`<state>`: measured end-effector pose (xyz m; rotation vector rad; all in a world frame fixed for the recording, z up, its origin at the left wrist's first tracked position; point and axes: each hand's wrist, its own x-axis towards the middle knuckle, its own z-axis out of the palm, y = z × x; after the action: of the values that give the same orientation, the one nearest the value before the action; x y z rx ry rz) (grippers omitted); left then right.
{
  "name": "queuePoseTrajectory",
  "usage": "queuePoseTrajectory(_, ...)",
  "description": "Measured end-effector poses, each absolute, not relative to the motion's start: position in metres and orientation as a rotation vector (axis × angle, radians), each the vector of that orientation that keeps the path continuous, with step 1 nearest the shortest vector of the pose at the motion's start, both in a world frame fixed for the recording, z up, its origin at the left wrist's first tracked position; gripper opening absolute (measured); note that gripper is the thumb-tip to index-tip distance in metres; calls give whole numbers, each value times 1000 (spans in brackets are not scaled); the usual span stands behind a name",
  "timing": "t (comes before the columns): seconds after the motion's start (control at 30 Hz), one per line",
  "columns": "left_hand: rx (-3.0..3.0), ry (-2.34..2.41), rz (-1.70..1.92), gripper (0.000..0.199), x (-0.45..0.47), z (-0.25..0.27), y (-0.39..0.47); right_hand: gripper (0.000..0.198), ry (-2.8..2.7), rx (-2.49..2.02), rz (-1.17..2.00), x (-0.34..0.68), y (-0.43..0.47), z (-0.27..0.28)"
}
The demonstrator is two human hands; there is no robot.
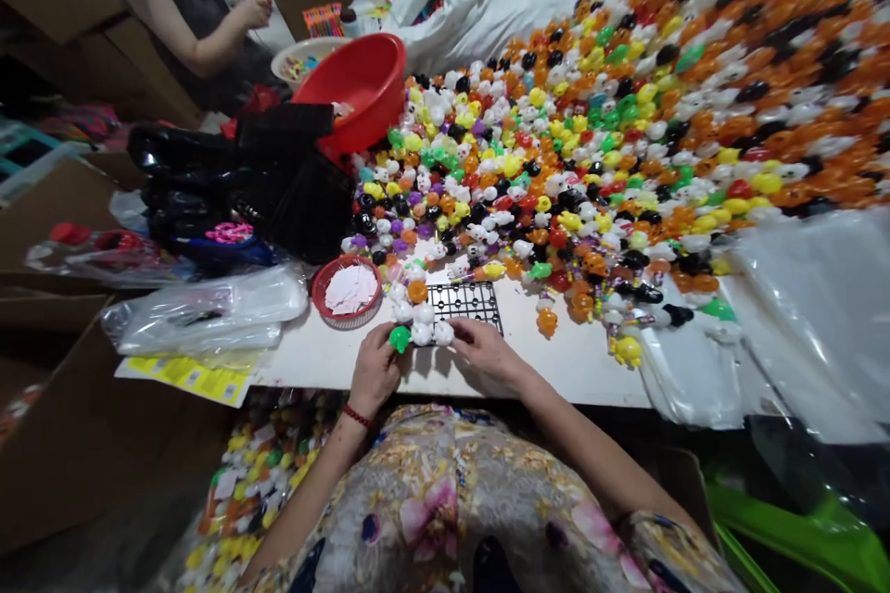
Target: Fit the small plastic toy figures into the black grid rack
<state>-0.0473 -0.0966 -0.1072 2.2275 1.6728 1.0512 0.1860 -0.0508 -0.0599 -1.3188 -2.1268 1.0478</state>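
A black plastic grid tray (473, 298) lies on the white table in front of me. Several small figures fill its left part, among them an orange one (417, 291), white ones (421, 332) and a green one (399, 338). My left hand (376, 369) is at the tray's front left corner, its bent fingers against the green figure. At the front edge, my right hand (485, 350) has its thumb and fingers closed on a white figure (443, 333). What lies under the left fingers is partly hidden.
A big heap of coloured plastic figures (556, 148) covers the table's far and right side. Left of the tray stands a red basket (320, 296) of white paper slips. Behind are black bags (187, 176) and a red basin (379, 79). Clear plastic bags (820, 296) lie right. A co-worker's arm (209, 46) shows far left.
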Motion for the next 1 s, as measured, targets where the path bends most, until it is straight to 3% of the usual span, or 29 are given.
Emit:
queuePoseTrajectory(0.27,2212,1665,1040,20,-48,-104,-96,32,-2265,-1855,246,197,12,-45)
queuePoseTrajectory(0.43,2215,1656,1005,21,-51,-105,-96,28,-2379,-1792,70,194,26,-39)
queuePoseTrajectory(0.6,2143,1603,1074,27,-55,-106,-99,23,-2180,-1576,251,201,5,-33)
queuePoseTrajectory(0.8,2020,1664,1371,33,-54,-66,-101,12,-1837,-1294,972,184,-26,-39)
queuePoseTrajectory(1.0,2434,1380,1159,46,-38,-13,-85,10,-1942,-1161,1087,173,-24,-43)
